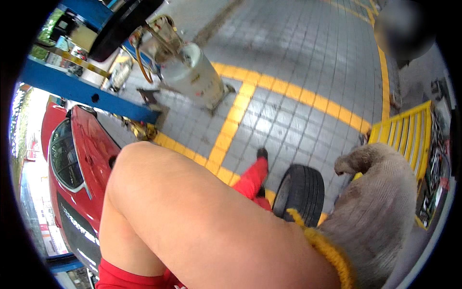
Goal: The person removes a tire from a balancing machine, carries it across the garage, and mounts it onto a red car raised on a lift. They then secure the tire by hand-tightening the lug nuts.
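My left arm crosses the view, its bare elbow at the left and its forearm running to the lower right. My left hand [380, 207] wears a dirty grey knit work glove with a yellow cuff [332, 253]. One gloved finger is hooked inward; the other fingers are mostly hidden, and I cannot make out whether anything is in them. Past the forearm, a black tyre [310, 195] stands on its tread, close to the hand in the picture. A yellow slatted tool rack [402, 127] lies beyond the glove. My right hand is out of view.
A red car [86, 149] is at the left, beside a blue lift beam [82, 91]. A pale cylindrical tank [195, 79] with hoses stands on the grey tiled floor [293, 53], near yellow lines [233, 115]. My red-trousered leg [255, 178] shows below. Loose tools [435, 166] fill the right edge.
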`<action>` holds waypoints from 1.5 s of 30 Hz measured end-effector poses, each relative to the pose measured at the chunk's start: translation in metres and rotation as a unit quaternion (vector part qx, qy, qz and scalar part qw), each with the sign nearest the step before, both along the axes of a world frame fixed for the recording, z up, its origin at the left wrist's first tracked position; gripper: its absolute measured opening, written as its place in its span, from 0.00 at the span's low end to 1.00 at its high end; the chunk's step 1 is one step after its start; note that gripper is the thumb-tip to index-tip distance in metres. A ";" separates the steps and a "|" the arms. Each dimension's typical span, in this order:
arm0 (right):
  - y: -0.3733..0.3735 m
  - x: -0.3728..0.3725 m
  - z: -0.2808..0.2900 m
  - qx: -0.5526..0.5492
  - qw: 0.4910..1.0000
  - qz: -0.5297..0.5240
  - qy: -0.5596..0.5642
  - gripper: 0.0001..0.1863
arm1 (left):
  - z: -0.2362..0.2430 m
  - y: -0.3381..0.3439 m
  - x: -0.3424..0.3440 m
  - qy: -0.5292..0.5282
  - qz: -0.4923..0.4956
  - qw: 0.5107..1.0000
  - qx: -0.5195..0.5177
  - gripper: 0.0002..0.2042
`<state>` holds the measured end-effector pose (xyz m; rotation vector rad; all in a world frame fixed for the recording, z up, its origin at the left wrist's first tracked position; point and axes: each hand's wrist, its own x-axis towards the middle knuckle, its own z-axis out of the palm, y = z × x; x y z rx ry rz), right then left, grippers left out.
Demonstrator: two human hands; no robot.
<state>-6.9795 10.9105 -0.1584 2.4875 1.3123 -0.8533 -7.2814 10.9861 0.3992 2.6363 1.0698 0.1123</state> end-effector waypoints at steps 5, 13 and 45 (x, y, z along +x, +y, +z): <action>0.084 -0.033 -0.004 -0.015 0.999 0.026 0.041 0.41 | 0.038 0.077 -0.056 -0.052 0.020 0.993 0.102 0.10; 0.233 -0.075 -0.008 -0.049 0.993 -0.005 0.104 0.41 | -0.006 0.189 -0.170 0.057 0.103 0.986 -0.118 0.25; 0.652 -0.183 -0.092 -0.001 0.962 0.088 0.259 0.32 | -0.474 0.539 -0.318 0.018 0.259 0.794 -0.549 0.33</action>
